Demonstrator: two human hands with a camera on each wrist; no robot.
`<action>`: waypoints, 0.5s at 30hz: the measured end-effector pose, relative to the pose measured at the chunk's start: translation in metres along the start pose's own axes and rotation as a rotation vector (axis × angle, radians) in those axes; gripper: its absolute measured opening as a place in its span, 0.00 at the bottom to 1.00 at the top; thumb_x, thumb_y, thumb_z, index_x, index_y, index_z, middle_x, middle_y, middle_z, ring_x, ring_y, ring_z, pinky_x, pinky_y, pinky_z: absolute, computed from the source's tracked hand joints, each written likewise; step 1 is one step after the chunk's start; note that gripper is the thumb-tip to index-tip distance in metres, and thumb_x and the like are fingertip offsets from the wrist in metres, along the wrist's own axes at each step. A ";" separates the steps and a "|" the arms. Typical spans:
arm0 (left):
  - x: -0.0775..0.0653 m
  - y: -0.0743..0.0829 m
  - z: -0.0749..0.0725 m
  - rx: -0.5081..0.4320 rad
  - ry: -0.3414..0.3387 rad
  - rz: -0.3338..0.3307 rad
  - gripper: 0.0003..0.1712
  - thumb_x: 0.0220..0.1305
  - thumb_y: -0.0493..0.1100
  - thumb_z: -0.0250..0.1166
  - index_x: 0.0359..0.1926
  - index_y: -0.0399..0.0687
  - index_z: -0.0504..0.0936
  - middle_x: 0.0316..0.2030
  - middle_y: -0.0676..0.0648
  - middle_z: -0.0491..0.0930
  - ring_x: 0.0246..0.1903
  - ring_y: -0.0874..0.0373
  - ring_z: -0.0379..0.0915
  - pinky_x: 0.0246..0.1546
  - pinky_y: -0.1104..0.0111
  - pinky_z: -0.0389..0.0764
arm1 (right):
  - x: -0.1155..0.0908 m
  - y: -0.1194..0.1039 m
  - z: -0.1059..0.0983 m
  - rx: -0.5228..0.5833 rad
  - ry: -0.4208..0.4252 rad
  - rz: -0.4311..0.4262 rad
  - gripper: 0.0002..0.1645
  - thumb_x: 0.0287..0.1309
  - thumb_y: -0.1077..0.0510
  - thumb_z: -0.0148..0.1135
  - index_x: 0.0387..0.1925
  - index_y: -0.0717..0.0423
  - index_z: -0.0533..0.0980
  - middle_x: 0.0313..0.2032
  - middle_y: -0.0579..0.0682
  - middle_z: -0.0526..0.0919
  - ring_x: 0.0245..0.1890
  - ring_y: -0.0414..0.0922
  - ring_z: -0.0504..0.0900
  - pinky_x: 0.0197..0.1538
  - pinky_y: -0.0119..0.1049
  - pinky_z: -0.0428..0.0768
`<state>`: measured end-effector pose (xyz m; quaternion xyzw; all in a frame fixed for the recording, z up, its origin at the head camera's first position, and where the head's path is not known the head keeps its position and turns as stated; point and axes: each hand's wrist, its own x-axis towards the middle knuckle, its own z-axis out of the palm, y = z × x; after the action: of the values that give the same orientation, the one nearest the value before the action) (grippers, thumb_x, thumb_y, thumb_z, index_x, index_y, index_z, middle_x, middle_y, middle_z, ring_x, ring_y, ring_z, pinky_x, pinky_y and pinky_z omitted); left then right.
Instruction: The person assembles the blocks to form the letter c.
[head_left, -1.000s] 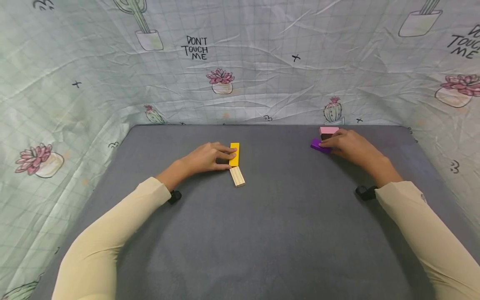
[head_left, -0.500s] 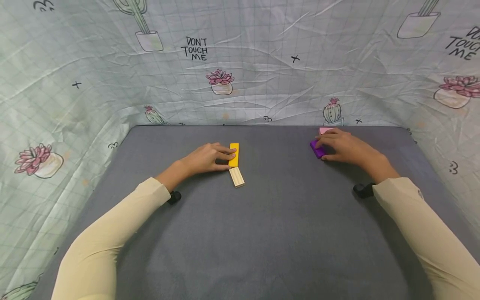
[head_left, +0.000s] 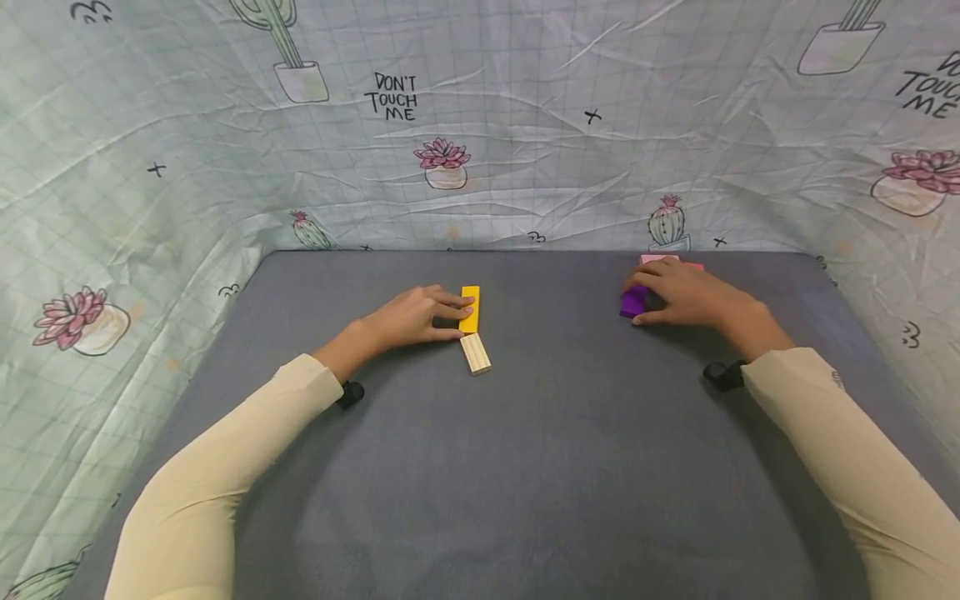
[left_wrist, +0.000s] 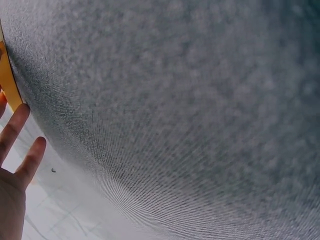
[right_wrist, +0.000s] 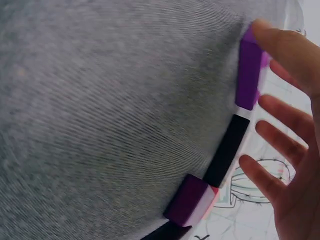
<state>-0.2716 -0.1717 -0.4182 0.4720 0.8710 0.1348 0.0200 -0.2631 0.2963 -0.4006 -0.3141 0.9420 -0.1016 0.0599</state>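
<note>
My left hand [head_left: 411, 317] lies with extended fingers on a yellow block [head_left: 470, 307], the thumb near the block's lower end. A bare wooden block [head_left: 476, 354] lies at a slant just below it. At the back right, my right hand [head_left: 690, 293] pinches a purple block [head_left: 633, 302] between thumb and fingers, close on the table. In the right wrist view, the thumb sits at one end of that purple block [right_wrist: 249, 75], while the other fingers spread apart. Behind the hand, a pink block [head_left: 660, 259] and a red piece [head_left: 693, 267] show partly.
The right wrist view has a dark block [right_wrist: 227, 150] in line beyond the purple one, then a block with a pink side [right_wrist: 187, 200]. Grey cloth [head_left: 480, 467] covers the table. A patterned curtain [head_left: 517, 183] rises along its back and sides.
My right hand has turned the purple block from slanted crosswise to pointing nearly away from me, with the thumb coming nearer. A red piece now shows behind the hand. My left hand stays put.
</note>
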 end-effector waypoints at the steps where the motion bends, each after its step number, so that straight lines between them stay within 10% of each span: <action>1: 0.000 0.000 -0.001 0.002 -0.002 -0.001 0.27 0.66 0.51 0.71 0.63 0.45 0.80 0.64 0.47 0.78 0.55 0.48 0.77 0.53 0.54 0.79 | 0.000 0.001 0.000 0.014 -0.009 -0.015 0.27 0.58 0.47 0.75 0.56 0.50 0.79 0.58 0.55 0.78 0.63 0.59 0.67 0.64 0.60 0.68; 15: 0.000 0.001 -0.001 0.129 0.009 0.029 0.25 0.67 0.52 0.70 0.61 0.50 0.83 0.64 0.49 0.79 0.51 0.49 0.74 0.44 0.56 0.75 | 0.002 -0.001 -0.006 0.045 -0.019 -0.041 0.23 0.57 0.49 0.76 0.52 0.50 0.82 0.53 0.53 0.82 0.61 0.61 0.71 0.63 0.60 0.69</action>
<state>-0.2707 -0.1710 -0.4166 0.4844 0.8710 0.0807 -0.0167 -0.2653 0.2955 -0.3946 -0.3328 0.9323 -0.1210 0.0736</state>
